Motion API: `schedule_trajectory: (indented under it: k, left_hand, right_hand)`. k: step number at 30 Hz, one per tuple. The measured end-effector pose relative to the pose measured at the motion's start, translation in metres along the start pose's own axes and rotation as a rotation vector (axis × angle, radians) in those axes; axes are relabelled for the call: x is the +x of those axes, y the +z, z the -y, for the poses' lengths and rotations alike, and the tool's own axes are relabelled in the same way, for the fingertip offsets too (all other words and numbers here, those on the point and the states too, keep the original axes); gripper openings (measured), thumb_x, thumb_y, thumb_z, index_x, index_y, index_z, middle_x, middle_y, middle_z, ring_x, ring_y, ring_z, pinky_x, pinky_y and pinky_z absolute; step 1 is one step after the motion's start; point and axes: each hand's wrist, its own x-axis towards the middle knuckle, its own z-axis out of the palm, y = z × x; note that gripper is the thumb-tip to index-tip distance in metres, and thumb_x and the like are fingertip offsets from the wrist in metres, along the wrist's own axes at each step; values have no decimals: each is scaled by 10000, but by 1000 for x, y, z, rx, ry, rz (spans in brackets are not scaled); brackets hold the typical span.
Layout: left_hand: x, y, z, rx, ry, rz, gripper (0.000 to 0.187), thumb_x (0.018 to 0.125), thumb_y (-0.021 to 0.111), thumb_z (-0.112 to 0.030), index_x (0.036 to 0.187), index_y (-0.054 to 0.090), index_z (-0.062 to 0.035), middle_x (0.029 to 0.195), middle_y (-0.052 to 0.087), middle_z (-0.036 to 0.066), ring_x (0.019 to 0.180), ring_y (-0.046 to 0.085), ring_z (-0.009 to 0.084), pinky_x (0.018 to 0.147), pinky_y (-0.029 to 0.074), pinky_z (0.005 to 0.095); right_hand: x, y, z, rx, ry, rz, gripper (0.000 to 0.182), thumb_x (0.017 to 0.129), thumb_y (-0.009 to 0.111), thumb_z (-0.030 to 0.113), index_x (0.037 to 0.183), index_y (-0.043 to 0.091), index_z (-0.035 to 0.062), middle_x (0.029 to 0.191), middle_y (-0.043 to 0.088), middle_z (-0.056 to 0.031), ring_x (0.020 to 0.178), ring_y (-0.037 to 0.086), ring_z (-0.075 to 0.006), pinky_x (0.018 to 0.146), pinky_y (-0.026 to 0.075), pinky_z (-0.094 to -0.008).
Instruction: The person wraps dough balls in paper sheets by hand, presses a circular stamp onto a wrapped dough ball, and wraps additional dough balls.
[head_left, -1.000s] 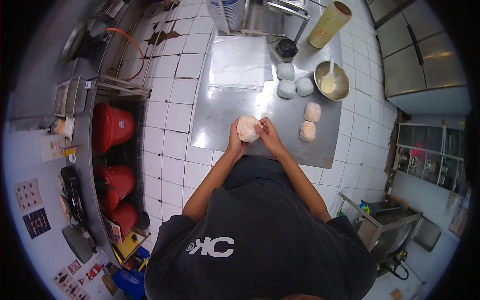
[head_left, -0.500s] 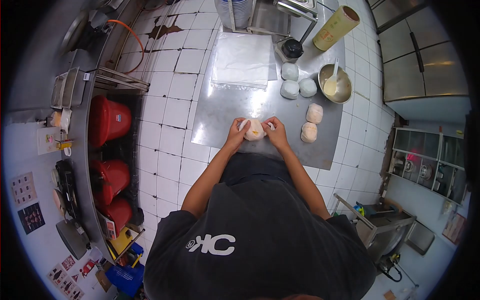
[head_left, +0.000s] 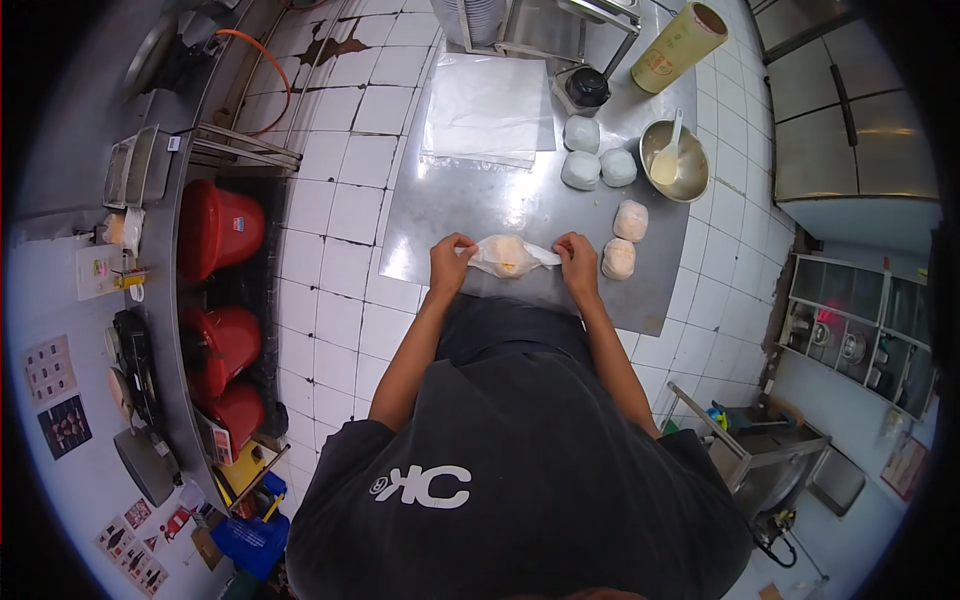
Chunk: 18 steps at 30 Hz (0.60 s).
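A pale, rounded food portion [head_left: 508,252] with a yellow-orange spot sits in a clear plastic sheet [head_left: 543,256] close to the table's near edge. The plastic is stretched out to both sides of it. My left hand [head_left: 451,263] pinches the left end of the sheet, and my right hand [head_left: 577,263] pinches the right end. Two wrapped orange-tinted portions [head_left: 619,258] lie to the right of my right hand. Beyond them are three whitish wrapped portions [head_left: 580,170] and a steel bowl [head_left: 690,180] with a white rice paddle [head_left: 666,163] in it.
A stack of clear plastic sheets [head_left: 485,105] lies on the steel table [head_left: 420,225]. Behind stand a black-topped container [head_left: 583,90], a tall yellow-green cylinder [head_left: 680,48] and a metal rack [head_left: 570,50]. Red buckets [head_left: 225,230] are under the left counter.
My hands have moved apart, the left one leftward and the right one rightward. The plastic ends, bunched close to the portion before, are now pulled out sideways.
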Motion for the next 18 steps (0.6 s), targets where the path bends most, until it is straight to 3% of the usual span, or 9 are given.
schedule_trajectory:
  k: [1,3,6,7,10,12,14,15,18]
  left_hand:
    - [0,-1,1,24,18,-41,126,876,778,-80,965,752,6,941,769,168,922,746,298,849,560,385]
    - [0,-4,1,14,32,-78,121,887,765,-71,977,743,6,944,761,165,924,740,298,849,559,388]
    - [0,-4,2,23,115,-105,120,910,743,-69,1007,726,-1,948,737,156,927,726,303,842,557,396]
    - [3,-3,3,41,189,-99,124,921,733,-75,1024,717,-8,949,722,149,928,717,308,834,555,402]
    - [9,-10,9,59,264,-81,136,930,725,-89,1047,706,-21,956,695,151,895,701,322,806,550,404]
    - [13,-21,12,130,201,-50,179,920,740,-128,1069,704,-35,986,677,141,955,681,314,837,536,413]
    - [11,-24,10,194,137,-14,223,909,754,-167,1091,702,-49,1015,660,130,1015,661,307,867,522,421]
    - [4,-27,-2,262,236,-50,272,895,769,-199,1125,703,-70,1062,654,114,1070,636,300,897,501,432]
    - [-6,-28,-14,334,403,-23,345,867,797,-245,1165,709,-95,1146,648,92,1147,597,287,923,479,445]
  right_hand:
    - [-1,-5,11,0,-1,3,190,839,798,75,976,681,18,948,715,-131,859,699,-286,822,553,-391]
    - [-3,-17,38,-193,-447,-111,211,833,802,120,996,695,41,936,698,-121,870,683,-304,833,552,-412]
    - [-6,-11,60,-254,-654,-8,232,828,807,170,1016,712,74,924,697,-93,884,670,-304,831,549,-419]
    - [-3,-5,44,-255,-654,-8,232,828,807,170,1016,712,74,924,697,-93,884,670,-304,831,549,-419]
    - [19,5,19,-230,-571,352,223,870,788,209,1022,709,67,933,720,-108,885,688,-304,819,550,-399]
    - [29,4,20,53,-125,433,204,922,750,222,1005,694,44,907,729,-131,857,703,-309,804,549,-391]
    - [41,5,23,36,-32,414,199,945,724,215,1008,683,30,877,720,-155,830,704,-317,801,549,-397]
    - [45,5,23,20,67,389,198,969,697,209,1010,673,16,848,711,-179,803,704,-326,797,549,-404]
    - [48,20,19,-7,-28,214,177,979,670,192,1056,669,33,920,710,-178,889,692,-343,825,545,-408]
